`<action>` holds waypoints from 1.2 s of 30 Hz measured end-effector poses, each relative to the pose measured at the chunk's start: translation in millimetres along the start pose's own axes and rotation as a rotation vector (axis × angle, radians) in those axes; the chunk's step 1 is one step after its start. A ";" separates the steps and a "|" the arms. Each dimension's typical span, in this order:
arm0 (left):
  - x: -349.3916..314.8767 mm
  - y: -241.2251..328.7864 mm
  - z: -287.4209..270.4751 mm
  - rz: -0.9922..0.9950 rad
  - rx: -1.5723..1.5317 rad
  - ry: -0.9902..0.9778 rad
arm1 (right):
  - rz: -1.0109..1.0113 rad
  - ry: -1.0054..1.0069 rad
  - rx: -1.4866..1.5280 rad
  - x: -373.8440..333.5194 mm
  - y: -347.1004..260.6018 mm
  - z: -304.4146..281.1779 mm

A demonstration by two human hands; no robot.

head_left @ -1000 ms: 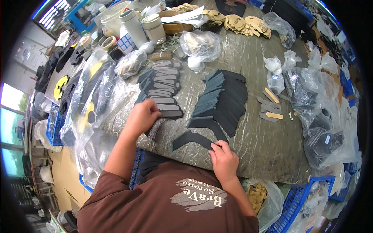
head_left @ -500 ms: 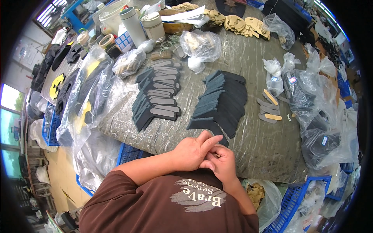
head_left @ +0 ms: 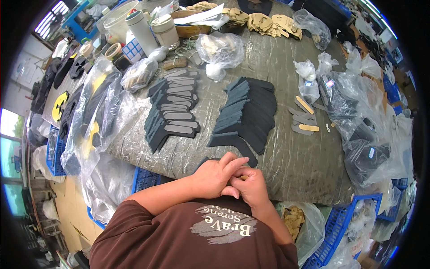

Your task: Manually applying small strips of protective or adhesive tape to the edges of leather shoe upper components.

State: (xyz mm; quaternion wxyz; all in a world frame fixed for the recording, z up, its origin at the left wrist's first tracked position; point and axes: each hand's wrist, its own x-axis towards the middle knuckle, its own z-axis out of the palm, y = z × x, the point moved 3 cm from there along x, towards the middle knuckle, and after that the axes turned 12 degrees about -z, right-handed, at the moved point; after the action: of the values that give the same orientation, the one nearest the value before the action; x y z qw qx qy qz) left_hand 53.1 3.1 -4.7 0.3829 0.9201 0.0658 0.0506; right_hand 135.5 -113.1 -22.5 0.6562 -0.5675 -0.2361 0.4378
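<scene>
My left hand [head_left: 214, 177] and my right hand [head_left: 251, 186] meet at the near edge of the table, fingers closed and pressed together. A dark fabric piece [head_left: 203, 161] pokes out beside my left hand, mostly hidden under it. Between the fingers of my right hand shows a small tan spot that I cannot make out. Just beyond lies a fanned stack of dark bent pieces [head_left: 257, 110] with blue-grey ends. To its left, a similar overlapping stack [head_left: 179, 116] carries grey rounded strips on top.
Tan and grey strips [head_left: 306, 117] lie right of the stacks. Clear bags with dark goods [head_left: 365, 125] crowd the right edge. At the back stand a grey-white cylinder [head_left: 142, 32], a lidded tub [head_left: 165, 30] and tan cut pieces [head_left: 264, 24]. Blue crates [head_left: 329, 242] sit below the table.
The view has shifted slightly. A dark piece's edge now shows left of my left hand, and a tan spot shows between my right fingers. Both hands stay together.
</scene>
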 end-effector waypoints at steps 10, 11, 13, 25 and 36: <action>2.5 -4.8 -2.2 0.071 -0.331 -0.060 | 0.297 0.062 0.531 -5.1 26.1 -1.5; 2.0 -8.4 -2.0 -0.067 -0.549 -0.112 | 0.276 0.028 0.626 -4.0 27.9 0.2; 2.9 -12.4 -3.5 -0.145 -0.731 -0.133 | 0.244 0.058 0.649 -5.9 25.5 3.6; 3.6 -8.1 4.3 -0.648 -0.992 -0.165 | 0.223 0.028 0.635 -7.0 27.8 7.0; 12.3 10.1 -36.8 0.064 -0.177 0.034 | 0.155 0.062 0.652 -6.2 15.6 2.8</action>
State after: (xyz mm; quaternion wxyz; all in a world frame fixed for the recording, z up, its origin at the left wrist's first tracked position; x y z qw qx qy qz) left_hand 60.8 23.7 28.7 0.4596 0.8833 0.0382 0.0841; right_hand 125.3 -117.2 -35.5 0.7746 -0.3573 -0.0197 0.5215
